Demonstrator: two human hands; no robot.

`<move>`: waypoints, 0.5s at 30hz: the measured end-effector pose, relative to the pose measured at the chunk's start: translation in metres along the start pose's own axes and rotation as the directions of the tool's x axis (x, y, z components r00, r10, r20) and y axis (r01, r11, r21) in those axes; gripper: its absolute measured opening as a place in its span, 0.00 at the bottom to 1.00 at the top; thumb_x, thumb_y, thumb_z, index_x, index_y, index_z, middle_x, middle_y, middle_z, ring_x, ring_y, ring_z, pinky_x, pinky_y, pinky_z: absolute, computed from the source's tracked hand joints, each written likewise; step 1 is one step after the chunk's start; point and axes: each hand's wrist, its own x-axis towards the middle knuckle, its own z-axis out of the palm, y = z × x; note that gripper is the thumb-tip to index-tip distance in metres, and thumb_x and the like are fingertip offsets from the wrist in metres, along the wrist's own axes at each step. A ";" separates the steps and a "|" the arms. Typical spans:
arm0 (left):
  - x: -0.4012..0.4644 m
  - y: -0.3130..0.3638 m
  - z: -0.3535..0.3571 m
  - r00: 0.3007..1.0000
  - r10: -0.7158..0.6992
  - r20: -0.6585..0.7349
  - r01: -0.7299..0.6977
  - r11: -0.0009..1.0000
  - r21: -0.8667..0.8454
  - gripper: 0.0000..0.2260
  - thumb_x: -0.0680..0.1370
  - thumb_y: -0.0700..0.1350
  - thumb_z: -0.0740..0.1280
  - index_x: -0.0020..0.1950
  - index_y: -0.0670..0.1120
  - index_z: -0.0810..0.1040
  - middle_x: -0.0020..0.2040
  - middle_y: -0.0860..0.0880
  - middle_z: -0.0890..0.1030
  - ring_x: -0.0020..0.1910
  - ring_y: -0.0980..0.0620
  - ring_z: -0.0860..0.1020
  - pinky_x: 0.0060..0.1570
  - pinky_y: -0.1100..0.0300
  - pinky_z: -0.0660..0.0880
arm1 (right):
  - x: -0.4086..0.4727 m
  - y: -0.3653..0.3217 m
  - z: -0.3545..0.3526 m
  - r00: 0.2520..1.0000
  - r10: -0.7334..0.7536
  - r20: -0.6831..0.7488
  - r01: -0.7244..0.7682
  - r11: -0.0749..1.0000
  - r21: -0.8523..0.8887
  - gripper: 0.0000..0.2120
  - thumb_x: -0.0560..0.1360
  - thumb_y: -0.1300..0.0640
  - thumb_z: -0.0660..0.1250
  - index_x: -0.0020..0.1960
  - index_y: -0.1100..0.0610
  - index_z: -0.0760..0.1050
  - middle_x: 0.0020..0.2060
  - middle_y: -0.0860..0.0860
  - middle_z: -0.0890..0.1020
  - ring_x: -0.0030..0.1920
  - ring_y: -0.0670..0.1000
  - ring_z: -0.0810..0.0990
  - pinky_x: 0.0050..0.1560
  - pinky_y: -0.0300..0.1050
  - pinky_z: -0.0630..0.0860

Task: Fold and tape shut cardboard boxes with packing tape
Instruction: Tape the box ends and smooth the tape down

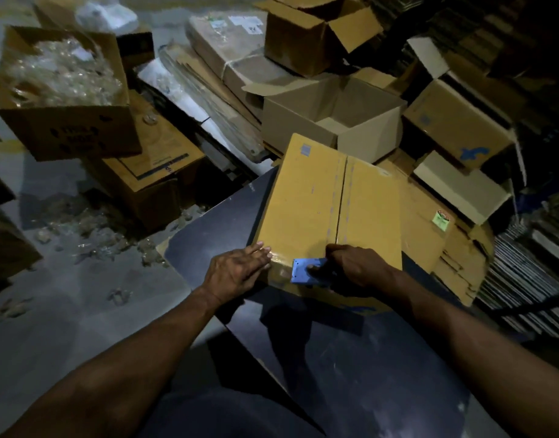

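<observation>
A closed yellow-brown cardboard box (306,203) lies on a dark table (351,368), its two top flaps meeting along a centre seam. My left hand (240,268) lies flat, fingers together, on the box's near left corner, where clear tape glints. My right hand (351,267) grips a blue tape dispenser (306,272) pressed against the box's near edge, just below the seam. The tape roll itself is hidden under that hand.
An open empty carton (335,112) stands right behind the box. Flattened cartons (430,235) pile up to the right. On the left floor stand a carton full of plastic wrap (60,90), further boxes and scattered scraps (91,235).
</observation>
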 end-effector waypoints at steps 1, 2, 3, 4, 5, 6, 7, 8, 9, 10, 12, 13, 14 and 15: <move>0.000 -0.003 0.001 1.000 0.008 0.011 -0.009 1.000 0.006 0.16 0.87 0.50 0.68 0.75 0.52 0.82 0.76 0.51 0.80 0.69 0.49 0.84 0.54 0.48 0.86 | 0.000 0.002 0.000 1.000 -0.023 -0.006 0.023 1.000 -0.004 0.10 0.83 0.35 0.64 0.63 0.34 0.72 0.46 0.45 0.68 0.42 0.54 0.76 0.36 0.56 0.74; 0.000 -0.005 0.000 1.000 0.014 0.022 -0.015 1.000 0.010 0.17 0.88 0.50 0.68 0.77 0.53 0.80 0.77 0.51 0.79 0.70 0.49 0.83 0.53 0.48 0.86 | -0.001 0.004 0.000 1.000 -0.025 0.007 0.025 0.999 -0.022 0.13 0.83 0.35 0.64 0.66 0.33 0.71 0.47 0.45 0.69 0.43 0.54 0.78 0.36 0.55 0.72; -0.002 -0.005 -0.001 0.999 0.020 0.029 -0.020 1.000 0.021 0.18 0.87 0.50 0.68 0.78 0.54 0.79 0.78 0.52 0.78 0.71 0.50 0.82 0.53 0.48 0.86 | -0.002 0.006 0.001 1.000 -0.018 0.017 0.019 0.999 -0.038 0.15 0.83 0.33 0.61 0.67 0.34 0.73 0.49 0.45 0.70 0.45 0.54 0.79 0.36 0.53 0.71; -0.004 -0.005 -0.001 0.999 0.023 0.034 -0.024 0.999 0.034 0.19 0.87 0.49 0.68 0.79 0.55 0.78 0.79 0.53 0.77 0.72 0.51 0.81 0.53 0.49 0.85 | -0.003 0.006 -0.002 0.999 0.004 0.036 -0.002 0.999 -0.038 0.21 0.82 0.30 0.58 0.67 0.38 0.76 0.50 0.46 0.71 0.47 0.55 0.79 0.37 0.52 0.70; -0.004 -0.006 -0.002 0.999 0.025 0.046 -0.027 0.999 0.042 0.20 0.87 0.49 0.69 0.80 0.55 0.77 0.79 0.54 0.77 0.73 0.51 0.80 0.53 0.49 0.85 | -0.001 0.008 -0.002 0.998 0.025 0.054 -0.024 1.000 -0.020 0.28 0.80 0.26 0.54 0.66 0.43 0.78 0.50 0.47 0.72 0.48 0.56 0.80 0.38 0.52 0.71; -0.003 -0.005 -0.004 0.998 0.023 0.057 -0.025 0.999 0.044 0.20 0.87 0.49 0.69 0.80 0.55 0.77 0.79 0.54 0.76 0.74 0.52 0.79 0.54 0.50 0.85 | -0.001 0.007 -0.006 0.996 0.054 0.065 -0.054 0.998 0.012 0.33 0.79 0.23 0.52 0.62 0.47 0.79 0.50 0.48 0.74 0.47 0.56 0.80 0.39 0.53 0.72; -0.002 -0.005 -0.006 0.997 0.020 0.068 -0.023 0.999 0.048 0.20 0.87 0.49 0.69 0.80 0.55 0.77 0.79 0.54 0.76 0.75 0.52 0.79 0.56 0.49 0.85 | 0.000 0.006 -0.009 0.994 0.077 0.073 -0.080 0.996 0.034 0.34 0.78 0.22 0.52 0.58 0.49 0.79 0.49 0.48 0.75 0.46 0.56 0.80 0.39 0.53 0.74; 0.000 -0.004 -0.007 0.997 0.015 0.075 -0.019 0.999 0.049 0.20 0.87 0.50 0.69 0.79 0.55 0.78 0.79 0.54 0.77 0.76 0.53 0.78 0.57 0.49 0.85 | -0.001 0.006 -0.012 0.993 0.079 0.085 -0.082 0.996 0.036 0.34 0.78 0.22 0.53 0.56 0.50 0.80 0.48 0.48 0.75 0.45 0.55 0.79 0.40 0.54 0.74; 0.001 -0.001 -0.008 0.997 0.001 0.080 -0.005 0.999 0.043 0.18 0.87 0.52 0.70 0.78 0.55 0.79 0.78 0.54 0.78 0.76 0.54 0.78 0.58 0.49 0.84 | -0.003 0.008 -0.014 0.993 0.064 0.096 -0.067 0.998 0.021 0.34 0.78 0.23 0.53 0.56 0.50 0.81 0.49 0.48 0.76 0.45 0.55 0.79 0.40 0.54 0.75; 0.001 0.002 -0.009 0.997 -0.016 0.082 0.013 0.999 0.037 0.18 0.86 0.54 0.71 0.76 0.55 0.81 0.77 0.54 0.79 0.75 0.54 0.78 0.59 0.48 0.84 | -0.008 0.011 -0.016 0.990 0.067 0.121 -0.067 0.998 0.002 0.33 0.78 0.24 0.54 0.55 0.50 0.82 0.49 0.48 0.77 0.46 0.56 0.80 0.41 0.54 0.76; 0.003 0.005 -0.012 0.995 -0.037 0.097 0.033 0.999 0.034 0.20 0.84 0.59 0.74 0.73 0.53 0.84 0.74 0.53 0.81 0.74 0.54 0.79 0.59 0.48 0.84 | -0.020 0.018 -0.023 0.973 0.116 0.200 -0.113 0.993 -0.024 0.28 0.81 0.28 0.59 0.55 0.50 0.83 0.51 0.50 0.80 0.49 0.58 0.82 0.45 0.56 0.80; 0.004 0.005 -0.012 0.994 -0.033 0.106 0.029 0.999 0.046 0.22 0.82 0.61 0.75 0.72 0.52 0.84 0.74 0.53 0.82 0.73 0.54 0.80 0.59 0.48 0.84 | -0.026 0.023 -0.025 0.963 0.136 0.233 -0.131 0.991 -0.040 0.25 0.81 0.31 0.62 0.56 0.51 0.83 0.52 0.50 0.82 0.51 0.59 0.83 0.48 0.56 0.81; 0.005 0.007 -0.012 0.993 -0.026 0.115 0.018 0.998 0.067 0.23 0.81 0.62 0.75 0.72 0.51 0.85 0.73 0.52 0.82 0.73 0.53 0.80 0.60 0.48 0.83 | -0.031 0.026 -0.027 0.956 0.147 0.254 -0.136 0.989 -0.060 0.23 0.82 0.33 0.64 0.57 0.51 0.82 0.54 0.50 0.83 0.52 0.59 0.84 0.49 0.57 0.81; 0.005 0.009 -0.012 0.991 -0.024 0.129 0.012 0.996 0.093 0.24 0.81 0.63 0.75 0.71 0.50 0.85 0.73 0.52 0.83 0.73 0.53 0.80 0.61 0.47 0.82 | -0.033 0.030 -0.028 0.954 0.143 0.262 -0.127 0.989 -0.075 0.20 0.82 0.36 0.66 0.60 0.51 0.82 0.54 0.50 0.83 0.53 0.59 0.84 0.50 0.56 0.81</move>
